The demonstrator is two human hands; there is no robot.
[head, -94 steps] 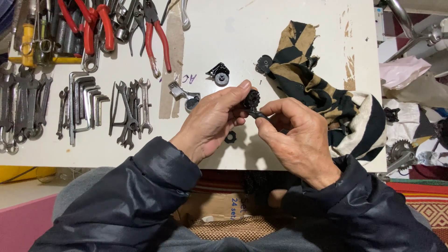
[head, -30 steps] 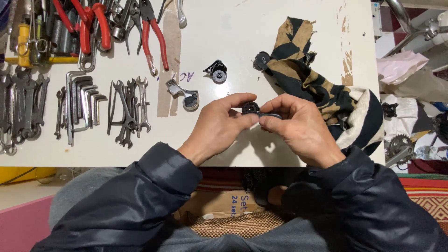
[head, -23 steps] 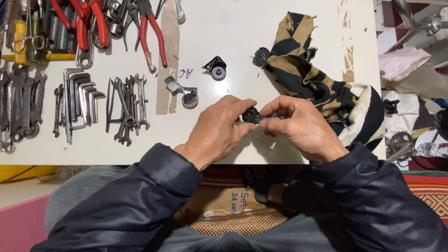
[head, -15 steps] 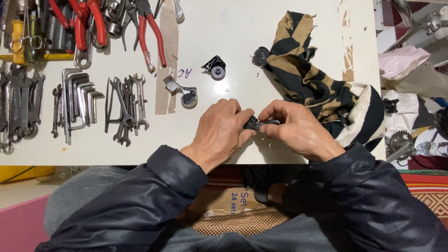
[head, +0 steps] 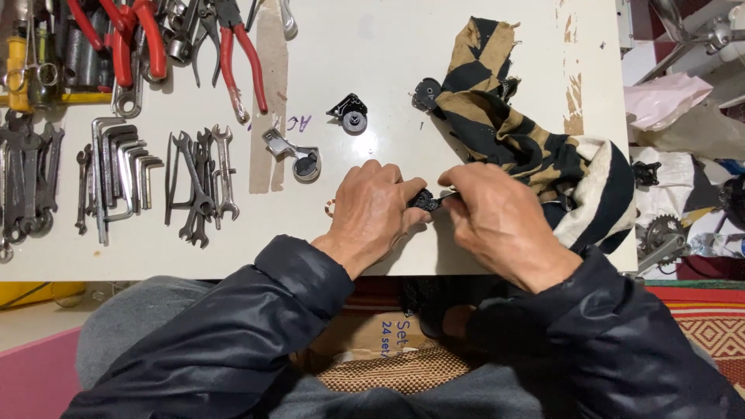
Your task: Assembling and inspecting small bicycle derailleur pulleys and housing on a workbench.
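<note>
Hands have sunk from a raised working position to just above the white table [head: 466, 70], near its front edge, and drawn closer together. The left hand [head: 372, 209] pinches the small black mechanical part [head: 423, 202] between thumb and fingers [head: 400, 182], clamped on its left side; the right hand [head: 497, 217] meets it from the other side, its fingers closed on a thin dark piece that sticks out of the part, though what that piece is cannot be told. Three seconds ago the part was held higher and showed more of its bulk; now it is mostly hidden between the two hands, and only a sliver shows. Judging by this tighter, lower grip, the work on the part has moved to a finer, steadier step.

Just beyond the right hand lies the black-and-tan striped cloth [head: 512, 132]. A small black fitting with a round hub [head: 351, 115] and a silver bracket with a dark round end [head: 293, 154] sit well apart beyond the left hand, unmoved, as do the row of steel spanners [head: 200, 182] and the red-handled pliers [head: 237, 54].
</note>
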